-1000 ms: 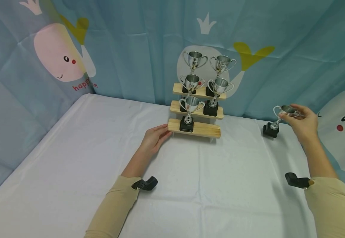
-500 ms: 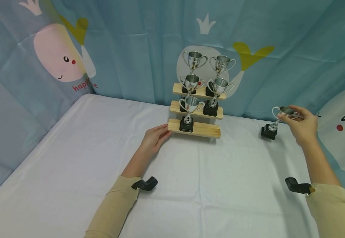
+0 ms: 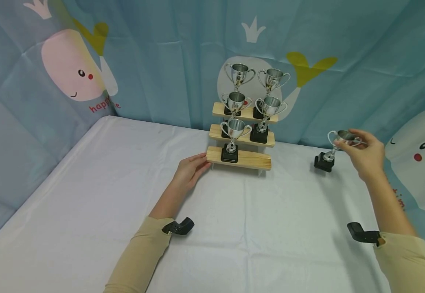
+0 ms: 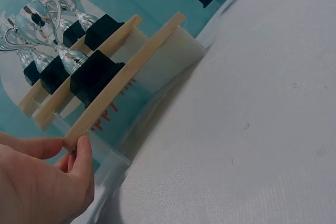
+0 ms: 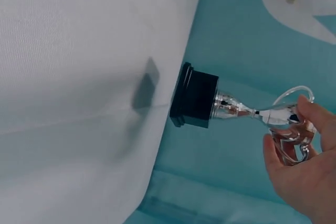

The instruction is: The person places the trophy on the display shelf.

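Observation:
My right hand (image 3: 367, 155) holds a silver trophy cup (image 5: 281, 116) by its bowl and handle. The trophy's black base (image 3: 324, 162) tilts down to the left, held above the table with its shadow below. My left hand (image 3: 190, 171) pinches the left end of the lowest shelf of a three-tier wooden stand (image 3: 254, 160), thumb and fingers around the board's end (image 4: 71, 142) in the left wrist view. One trophy (image 3: 231, 140) stands on the left of that bottom shelf. Two trophies stand on the middle shelf, including one at its right (image 3: 265, 118), and two on the top shelf.
A white cloth (image 3: 124, 171) covers the table. Behind it hangs a blue curtain (image 3: 161, 73) printed with whales, close behind the stand and along the table's right side. Clear supports (image 4: 107, 153) hold the shelves up.
My right hand has moved left and slightly toward me, carrying the trophy a little nearer the stand. The left hand and the stand stay where they were.

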`<state>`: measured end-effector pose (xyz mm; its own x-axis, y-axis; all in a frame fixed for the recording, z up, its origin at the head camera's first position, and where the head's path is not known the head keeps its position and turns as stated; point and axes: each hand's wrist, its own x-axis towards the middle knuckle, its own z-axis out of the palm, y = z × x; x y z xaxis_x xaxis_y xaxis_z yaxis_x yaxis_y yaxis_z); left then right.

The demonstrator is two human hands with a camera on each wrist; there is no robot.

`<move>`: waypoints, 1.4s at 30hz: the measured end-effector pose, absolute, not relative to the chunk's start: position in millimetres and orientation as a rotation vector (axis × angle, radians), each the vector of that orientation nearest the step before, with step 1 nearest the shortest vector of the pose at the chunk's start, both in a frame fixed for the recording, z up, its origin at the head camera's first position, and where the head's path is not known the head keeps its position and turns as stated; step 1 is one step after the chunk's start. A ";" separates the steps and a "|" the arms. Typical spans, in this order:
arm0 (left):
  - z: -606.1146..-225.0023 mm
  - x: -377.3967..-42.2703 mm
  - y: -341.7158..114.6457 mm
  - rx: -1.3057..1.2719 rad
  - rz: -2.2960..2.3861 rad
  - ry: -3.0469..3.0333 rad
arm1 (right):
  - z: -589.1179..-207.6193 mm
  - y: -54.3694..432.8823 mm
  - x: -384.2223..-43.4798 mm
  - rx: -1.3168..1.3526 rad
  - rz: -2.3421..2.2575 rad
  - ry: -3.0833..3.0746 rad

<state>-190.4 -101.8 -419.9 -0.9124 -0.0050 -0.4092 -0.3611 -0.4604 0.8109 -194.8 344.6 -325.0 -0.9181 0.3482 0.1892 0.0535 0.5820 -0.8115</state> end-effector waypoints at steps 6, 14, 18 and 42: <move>-419.8 -190.3 -100.6 -0.538 2.465 1.495 | -323.9 337.5 -190.5 -0.331 1.288 -2.466; -419.1 -189.8 -101.0 -0.542 2.464 1.489 | -322.0 326.4 -183.7 -0.318 1.276 -2.482; -418.2 -189.4 -101.2 -0.544 2.457 1.494 | -321.9 322.2 -180.1 -0.309 1.290 -2.475; -417.6 -188.8 -102.0 -0.527 2.468 1.487 | -308.4 281.4 -162.8 -0.257 1.300 -2.481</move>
<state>-188.8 -102.0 -417.6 -0.9135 -0.0030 -0.4068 -0.3582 -0.4681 0.8078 -162.8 281.4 -308.4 -0.9303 0.3060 0.2023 0.0078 0.5679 -0.8231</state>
